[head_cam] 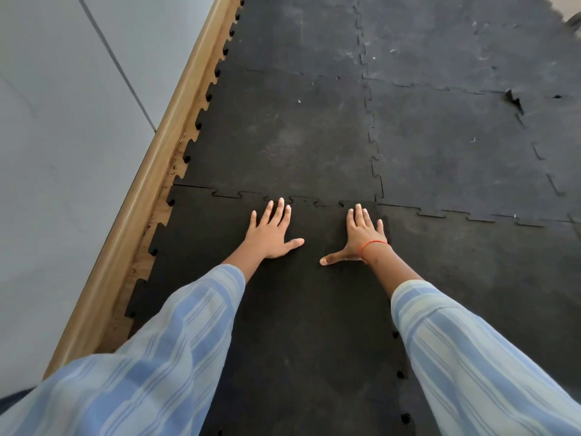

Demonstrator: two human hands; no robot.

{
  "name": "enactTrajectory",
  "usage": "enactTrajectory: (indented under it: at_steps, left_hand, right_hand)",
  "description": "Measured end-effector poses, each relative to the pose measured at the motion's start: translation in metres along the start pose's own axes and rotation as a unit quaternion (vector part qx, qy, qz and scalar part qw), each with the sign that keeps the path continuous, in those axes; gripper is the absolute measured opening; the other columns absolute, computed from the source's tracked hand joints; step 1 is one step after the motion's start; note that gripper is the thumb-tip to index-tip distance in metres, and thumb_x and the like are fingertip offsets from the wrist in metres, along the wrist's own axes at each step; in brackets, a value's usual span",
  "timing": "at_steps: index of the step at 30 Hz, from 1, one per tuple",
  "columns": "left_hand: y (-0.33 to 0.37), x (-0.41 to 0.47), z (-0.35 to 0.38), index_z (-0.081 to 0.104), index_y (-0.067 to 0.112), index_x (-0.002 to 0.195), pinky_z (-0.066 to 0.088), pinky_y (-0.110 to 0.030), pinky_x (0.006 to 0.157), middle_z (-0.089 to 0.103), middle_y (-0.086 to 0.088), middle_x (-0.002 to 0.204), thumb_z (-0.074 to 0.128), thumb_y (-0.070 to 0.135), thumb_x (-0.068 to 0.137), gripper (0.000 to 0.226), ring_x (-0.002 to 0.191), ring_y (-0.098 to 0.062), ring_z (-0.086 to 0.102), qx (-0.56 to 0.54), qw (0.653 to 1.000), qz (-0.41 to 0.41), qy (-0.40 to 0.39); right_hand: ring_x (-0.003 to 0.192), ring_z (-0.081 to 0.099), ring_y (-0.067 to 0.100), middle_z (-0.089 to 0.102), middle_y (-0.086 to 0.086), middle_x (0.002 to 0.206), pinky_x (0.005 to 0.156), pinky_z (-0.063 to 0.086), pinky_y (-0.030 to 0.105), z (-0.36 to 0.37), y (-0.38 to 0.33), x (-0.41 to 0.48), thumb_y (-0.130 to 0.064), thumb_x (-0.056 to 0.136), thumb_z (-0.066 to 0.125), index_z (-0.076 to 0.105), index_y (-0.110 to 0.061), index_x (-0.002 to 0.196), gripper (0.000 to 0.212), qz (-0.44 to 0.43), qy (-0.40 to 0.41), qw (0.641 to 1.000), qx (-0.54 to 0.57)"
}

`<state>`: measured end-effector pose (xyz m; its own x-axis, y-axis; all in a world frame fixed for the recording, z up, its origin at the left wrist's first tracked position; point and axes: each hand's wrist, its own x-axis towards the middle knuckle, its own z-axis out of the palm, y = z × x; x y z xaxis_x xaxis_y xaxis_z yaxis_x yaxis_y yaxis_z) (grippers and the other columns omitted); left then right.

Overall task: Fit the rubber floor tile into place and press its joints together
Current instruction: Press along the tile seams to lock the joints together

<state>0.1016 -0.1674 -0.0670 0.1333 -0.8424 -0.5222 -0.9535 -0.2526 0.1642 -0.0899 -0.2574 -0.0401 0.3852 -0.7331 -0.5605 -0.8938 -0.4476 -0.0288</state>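
A black rubber floor tile [301, 309] with jigsaw edges lies under my arms, among other laid tiles. Its far joint [251, 195] meets the tile ahead [283, 133]. My left hand [270, 231] lies flat on the near tile, fingers spread, fingertips at that joint. My right hand [361, 237], with an orange thread at the wrist, lies flat beside it, thumb stretched out to the left. Neither hand holds anything. The tile's right edge [399, 376] shows round notches against the neighbouring tile.
A wooden skirting strip [151, 184] runs along the left, with a pale wall [63, 121] beyond it. A narrow gap of bare floor [147, 247] shows between skirting and tile edges. At the right, a tile corner [515, 100] is torn and lifted.
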Motion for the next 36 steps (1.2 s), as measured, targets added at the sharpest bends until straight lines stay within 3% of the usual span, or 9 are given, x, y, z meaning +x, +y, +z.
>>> enactTrajectory:
  at_steps: [11,13,18,22,26,29,36]
  left_hand:
    - [0.007,0.003,-0.007,-0.018,0.017,0.150,-0.003,-0.055,0.116,-0.029,-0.004,0.157,0.031,0.067,0.091,0.091,0.145,-0.027,-0.021,-0.007,1.000,-0.020,-0.019]
    - [0.012,0.004,-0.006,-0.016,0.016,0.150,-0.002,-0.054,0.116,-0.027,-0.003,0.158,0.029,0.064,0.093,0.088,0.146,-0.025,-0.018,0.005,1.000,-0.005,-0.007]
    - [0.050,0.017,-0.002,-0.011,0.017,0.152,-0.003,-0.052,0.116,-0.022,0.001,0.159,0.025,0.056,0.097,0.076,0.147,-0.020,-0.015,0.025,0.996,0.081,0.004]
    - [0.094,0.042,-0.013,-0.008,0.023,0.152,-0.005,-0.054,0.115,-0.018,0.005,0.160,0.022,0.053,0.099,0.068,0.147,-0.017,-0.013,0.002,0.992,0.128,-0.012]
    - [0.128,0.059,-0.013,-0.010,0.026,0.152,-0.011,-0.064,0.109,-0.023,0.006,0.159,0.016,0.067,0.093,0.077,0.146,-0.019,-0.019,-0.045,0.996,0.083,-0.003]
    - [0.144,0.063,-0.003,-0.014,0.024,0.151,-0.011,-0.066,0.108,-0.026,0.002,0.158,0.018,0.071,0.090,0.084,0.145,-0.022,-0.022,-0.056,0.997,0.035,0.034]
    - [0.161,0.069,0.008,-0.016,0.024,0.150,-0.011,-0.067,0.107,-0.027,-0.003,0.158,0.019,0.070,0.090,0.084,0.144,-0.025,-0.024,-0.059,0.994,-0.009,0.092]
  right_hand:
    - [0.147,-0.016,0.022,-0.019,0.006,0.159,0.119,-0.003,0.050,-0.008,0.006,0.011,-0.075,0.052,0.072,-0.013,-0.011,0.149,0.145,-0.020,-0.023,0.999,0.013]
    - [0.147,-0.013,0.020,-0.016,0.005,0.160,0.120,-0.004,0.051,-0.004,0.018,0.005,-0.077,0.055,0.068,-0.009,-0.011,0.150,0.139,-0.025,0.004,0.999,0.034]
    - [0.146,-0.016,0.016,-0.020,0.000,0.159,0.118,-0.008,0.044,0.056,0.053,-0.036,-0.092,0.061,0.036,-0.014,-0.012,0.149,0.129,0.041,0.134,0.983,0.116]
    - [0.148,-0.005,0.017,-0.002,0.007,0.161,0.121,-0.002,0.038,0.078,0.063,-0.036,-0.063,0.088,0.042,-0.001,-0.008,0.150,0.094,0.047,0.227,0.942,0.242]
    - [0.148,0.009,0.020,0.019,0.010,0.159,0.122,0.007,0.036,0.086,0.067,-0.031,-0.036,0.100,0.039,0.020,-0.006,0.148,0.060,0.113,0.332,0.874,0.337]
    - [0.147,0.013,0.022,0.025,0.009,0.157,0.121,0.007,0.036,0.089,0.067,-0.024,-0.036,0.099,0.041,0.032,-0.006,0.145,0.055,0.137,0.343,0.883,0.291]
    - [0.146,0.018,0.026,0.026,0.014,0.156,0.120,0.011,0.041,0.096,0.060,-0.018,-0.033,0.101,0.036,0.035,-0.009,0.144,0.049,0.153,0.346,0.905,0.194]
